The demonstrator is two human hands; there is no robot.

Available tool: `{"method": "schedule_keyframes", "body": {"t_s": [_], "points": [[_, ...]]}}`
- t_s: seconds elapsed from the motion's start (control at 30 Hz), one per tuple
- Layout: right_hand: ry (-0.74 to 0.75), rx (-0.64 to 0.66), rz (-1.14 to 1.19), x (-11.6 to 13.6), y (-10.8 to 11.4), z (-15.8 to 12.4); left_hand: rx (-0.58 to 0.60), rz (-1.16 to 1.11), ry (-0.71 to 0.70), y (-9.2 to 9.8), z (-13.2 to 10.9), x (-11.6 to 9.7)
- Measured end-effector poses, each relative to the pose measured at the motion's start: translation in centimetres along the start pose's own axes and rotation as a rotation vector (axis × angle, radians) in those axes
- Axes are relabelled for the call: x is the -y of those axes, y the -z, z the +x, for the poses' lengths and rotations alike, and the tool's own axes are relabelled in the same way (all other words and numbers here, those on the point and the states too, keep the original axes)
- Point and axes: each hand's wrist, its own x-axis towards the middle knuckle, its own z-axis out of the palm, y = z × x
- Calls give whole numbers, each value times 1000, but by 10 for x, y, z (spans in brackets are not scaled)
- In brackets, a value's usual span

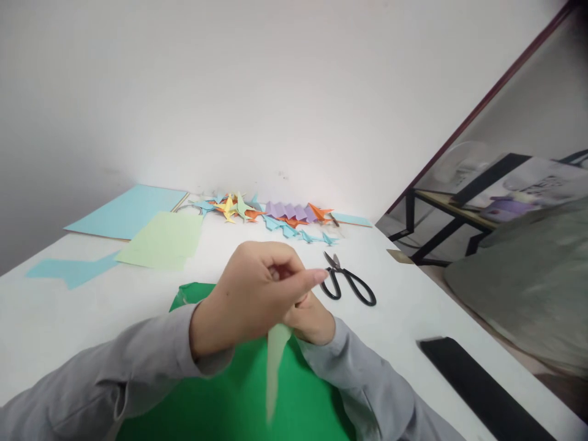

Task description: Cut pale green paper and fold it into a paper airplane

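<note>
My left hand (257,288) is closed, its thumb stretched to the right, and it overlaps my right hand (315,318), which is mostly hidden behind it. Out from under both hands hangs a pale green folded paper (277,361), narrowing to a point toward me. Its upper part is covered by my fingers, so which hand grips it harder does not show. Beneath lies a green mat (220,398), partly covered by my forearms. Scissors (342,278) with black handles rest on the table, blades slightly apart, just right of my hands.
Folded paper figures (234,207) and a purple pleated paper (291,212) line the wall. Blue sheets (128,211), a light green sheet (160,242) and a blue paper scrap (76,269) lie left. A black strip-shaped object (482,386) lies near the right table edge.
</note>
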Motion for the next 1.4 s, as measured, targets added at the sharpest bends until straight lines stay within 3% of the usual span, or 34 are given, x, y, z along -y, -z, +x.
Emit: {"method": "schedule_keyframes", "body": {"t_s": [0.1, 0.23, 0.3, 0.4, 0.63, 0.93, 1.13, 1.23, 1.4], "points": [[-15, 64, 68, -5, 2, 0, -57, -22, 102, 4, 11, 10], [-91, -131, 43, -7, 2, 6, -101, -4, 183, 10, 25, 36], [-126, -176, 28, -8, 1, 9, -115, -54, 259, 11, 29, 48], [-136, -223, 24, -10, 1, 12, -140, -77, 262, 11, 33, 59], [-89, -286, 5, -13, 3, 14, 167, 138, 192, 19, 36, 59], [-118, -259, -3, -14, 2, 16, 113, 94, 245, 19, 38, 66], [-50, -289, -109, -14, 3, 17, 158, 85, 214, 21, 38, 66], [-31, -279, -118, -15, 5, 17, 101, 43, 196, 24, 40, 65], [-61, -306, -38, -21, 7, 20, -107, -120, 274, 27, 41, 64]]}}
